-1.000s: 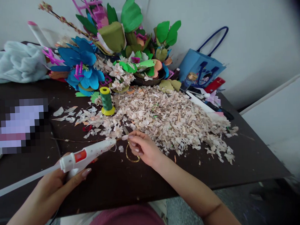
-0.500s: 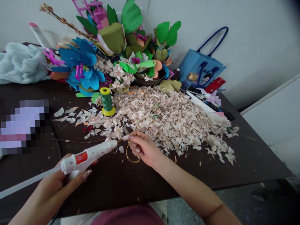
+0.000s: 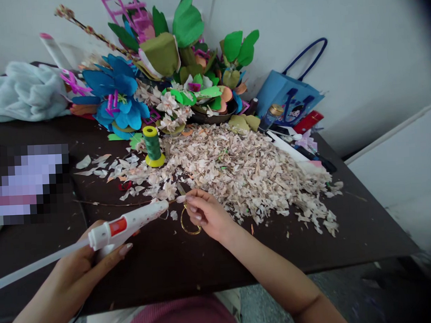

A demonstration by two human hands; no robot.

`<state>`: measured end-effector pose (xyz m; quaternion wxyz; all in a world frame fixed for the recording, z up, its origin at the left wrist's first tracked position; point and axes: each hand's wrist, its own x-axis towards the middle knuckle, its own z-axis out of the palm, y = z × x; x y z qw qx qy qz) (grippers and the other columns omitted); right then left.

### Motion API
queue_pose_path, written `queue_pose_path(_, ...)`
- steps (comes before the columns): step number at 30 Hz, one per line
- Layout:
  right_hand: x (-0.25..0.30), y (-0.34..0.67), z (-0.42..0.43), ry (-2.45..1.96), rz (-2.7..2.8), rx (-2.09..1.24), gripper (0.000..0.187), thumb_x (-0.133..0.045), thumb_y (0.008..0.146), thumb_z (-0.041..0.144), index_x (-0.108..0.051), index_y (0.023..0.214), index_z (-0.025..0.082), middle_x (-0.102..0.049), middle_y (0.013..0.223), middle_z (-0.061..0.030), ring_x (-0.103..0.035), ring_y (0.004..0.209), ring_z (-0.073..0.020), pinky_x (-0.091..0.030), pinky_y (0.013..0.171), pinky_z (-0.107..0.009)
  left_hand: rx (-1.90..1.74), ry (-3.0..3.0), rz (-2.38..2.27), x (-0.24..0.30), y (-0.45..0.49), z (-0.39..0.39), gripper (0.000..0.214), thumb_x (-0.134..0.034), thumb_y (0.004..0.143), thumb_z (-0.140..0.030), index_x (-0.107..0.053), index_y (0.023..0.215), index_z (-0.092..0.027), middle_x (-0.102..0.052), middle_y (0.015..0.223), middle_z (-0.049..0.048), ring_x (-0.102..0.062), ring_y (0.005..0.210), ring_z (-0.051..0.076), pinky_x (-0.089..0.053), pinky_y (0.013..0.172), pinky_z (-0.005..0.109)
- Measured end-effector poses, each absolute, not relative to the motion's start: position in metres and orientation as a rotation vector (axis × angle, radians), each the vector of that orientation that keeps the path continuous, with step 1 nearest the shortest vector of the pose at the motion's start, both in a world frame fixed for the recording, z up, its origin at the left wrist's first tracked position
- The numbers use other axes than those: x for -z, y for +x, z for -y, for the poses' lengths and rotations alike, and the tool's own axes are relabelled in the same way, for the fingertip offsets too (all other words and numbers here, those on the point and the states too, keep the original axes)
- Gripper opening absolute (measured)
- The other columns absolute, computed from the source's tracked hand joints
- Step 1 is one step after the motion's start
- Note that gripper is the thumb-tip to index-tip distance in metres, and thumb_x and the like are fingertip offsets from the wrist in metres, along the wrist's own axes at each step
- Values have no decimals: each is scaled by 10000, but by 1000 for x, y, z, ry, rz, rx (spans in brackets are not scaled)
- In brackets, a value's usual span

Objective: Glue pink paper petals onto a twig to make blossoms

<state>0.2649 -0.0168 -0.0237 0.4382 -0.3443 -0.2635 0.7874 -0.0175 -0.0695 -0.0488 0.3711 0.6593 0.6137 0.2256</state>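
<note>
My left hand [image 3: 80, 262] is wrapped round a white glue gun [image 3: 136, 222] with a long clear glue stick [image 3: 38, 269] out of its back. Its nozzle points right, towards my right hand [image 3: 206, 212]. Thumb and fingertips of that hand pinch a small pale petal [image 3: 181, 199] at the end of a thin brown stem [image 3: 110, 203]. The stem passes behind the nozzle; whether my left hand also holds it is hidden. Just below my right fingers lie gold-handled scissors [image 3: 190, 229], partly covered by the hand.
A broad heap of pale petals [image 3: 237, 175] covers the middle of the dark table [image 3: 163, 273]. A green thread spool [image 3: 152, 147] stands at its left edge. Behind are paper flowers [image 3: 121, 94], a blue bag [image 3: 287, 94] and a jar [image 3: 270, 117]. A blurred-out device [image 3: 30, 179] lies left.
Almost nothing differs. The view has shifted very slightly; both hands keep the same hold, with the nozzle still close to the petal.
</note>
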Motion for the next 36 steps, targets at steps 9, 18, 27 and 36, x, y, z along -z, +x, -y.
queue_pose_path(9, 23, 264, 17, -878, 648, -1947, 108, -665, 749, 237, -570, 746, 187, -401, 541, 75, -283, 416, -36, -79, 385, -212, -593, 1678, -1529, 39, -5, 75, 476, -526, 817, -501, -584, 1236, -283, -671, 1105, 63, -563, 1140, 300, -482, 961, 449)
queue_pose_path(18, 25, 265, 18, -862, 673, -1969, 99, -658, 775, 234, -576, 751, 184, -403, 551, 73, -286, 420, -35, -79, 386, -215, -557, 1686, -1529, 54, -22, 66, 507, -600, 745, -531, -627, 1176, -267, -697, 1083, 54, -598, 1097, 302, -522, 914, 411)
queue_pose_path(27, 25, 264, 18, -881, 650, -1947, 133, -681, 747, 253, -562, 755, 194, -402, 548, 75, -282, 419, -39, -77, 388, -217, -622, 1684, -1561, 39, -3, 77, 477, -557, 769, -566, -637, 1148, -287, -658, 1133, 43, -590, 1071, 282, -496, 951, 401)
queue_pose_path(36, 25, 265, 18, -869, 656, -1959, 126, -678, 758, 255, -568, 750, 193, -401, 542, 76, -279, 417, -37, -77, 384, -215, -567, 1694, -1577, 42, -9, 73, 434, -534, 799, -502, -620, 1153, -267, -696, 1042, 40, -586, 1087, 291, -529, 866, 381)
